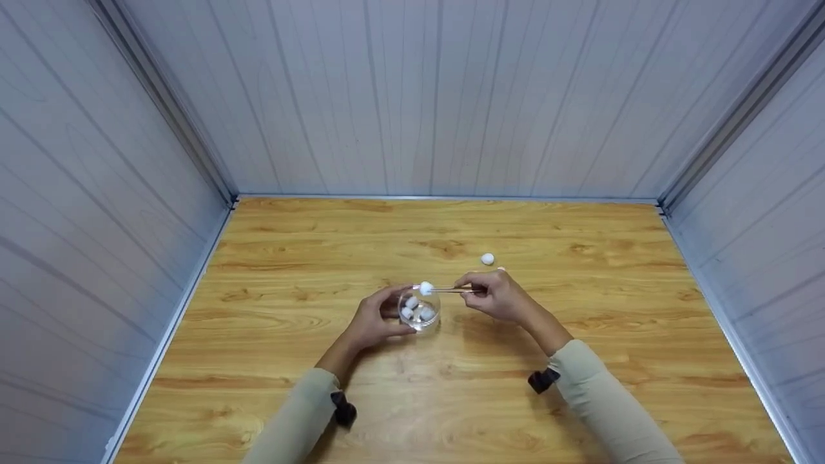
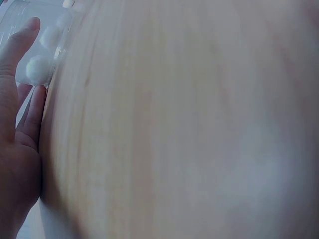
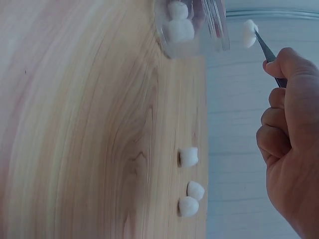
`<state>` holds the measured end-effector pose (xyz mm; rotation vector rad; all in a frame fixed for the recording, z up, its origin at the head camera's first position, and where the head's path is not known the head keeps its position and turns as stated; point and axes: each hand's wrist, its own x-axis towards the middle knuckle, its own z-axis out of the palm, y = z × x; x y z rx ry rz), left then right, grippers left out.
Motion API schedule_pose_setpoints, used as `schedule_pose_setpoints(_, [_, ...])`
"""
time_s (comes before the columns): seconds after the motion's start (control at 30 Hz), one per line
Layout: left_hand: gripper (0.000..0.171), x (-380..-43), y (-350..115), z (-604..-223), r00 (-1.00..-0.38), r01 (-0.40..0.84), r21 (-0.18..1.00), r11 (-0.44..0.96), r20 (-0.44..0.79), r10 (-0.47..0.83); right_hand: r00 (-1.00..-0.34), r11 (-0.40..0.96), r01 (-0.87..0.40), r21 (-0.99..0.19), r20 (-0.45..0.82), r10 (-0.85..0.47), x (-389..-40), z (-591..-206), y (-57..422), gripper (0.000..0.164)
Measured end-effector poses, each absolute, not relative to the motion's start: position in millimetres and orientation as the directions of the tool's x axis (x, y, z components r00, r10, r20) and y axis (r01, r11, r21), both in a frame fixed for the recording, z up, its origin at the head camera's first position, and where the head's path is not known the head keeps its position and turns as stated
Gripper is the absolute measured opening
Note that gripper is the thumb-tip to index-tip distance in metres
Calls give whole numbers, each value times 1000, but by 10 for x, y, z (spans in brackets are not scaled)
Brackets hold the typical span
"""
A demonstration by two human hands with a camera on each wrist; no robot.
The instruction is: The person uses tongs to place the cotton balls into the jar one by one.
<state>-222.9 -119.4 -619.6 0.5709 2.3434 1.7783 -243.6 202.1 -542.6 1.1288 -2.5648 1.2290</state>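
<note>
My left hand (image 1: 374,320) grips a clear jar (image 1: 437,309) from its left side, thumb and fingers on opposite sides. Several white cotton balls (image 1: 411,301) lie inside the jar; two of them (image 2: 39,68) show through its wall in the left wrist view. In my right hand (image 1: 496,295) a pair of tweezers (image 3: 266,47) is pinched, pointing left. Its tips hold one cotton ball (image 1: 426,289) above the jar's far rim. In the right wrist view that cotton ball (image 3: 249,34) appears apart from the jar's mouth.
Three loose cotton balls (image 3: 189,157) lie on the wooden table (image 1: 309,258), beyond my right hand; the head view shows one (image 1: 488,259) fully and another partly hidden. Pale panel walls (image 1: 412,96) enclose the table at the back and both sides.
</note>
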Motion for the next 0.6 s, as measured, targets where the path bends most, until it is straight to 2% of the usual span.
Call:
schedule_pose_setpoints(0.37, [85,-2221,-1188,-6193,-917,214,950,229,115,381,-713,404,-658,-636,353,-605,-2416,-5435,1953,22])
schedule_pose_setpoints(0.6, [85,-2223,-1191,-6201,-915,221,945,240,116,388,-721,386,-622,-681,306,-622,-2424,-5472,1971,20])
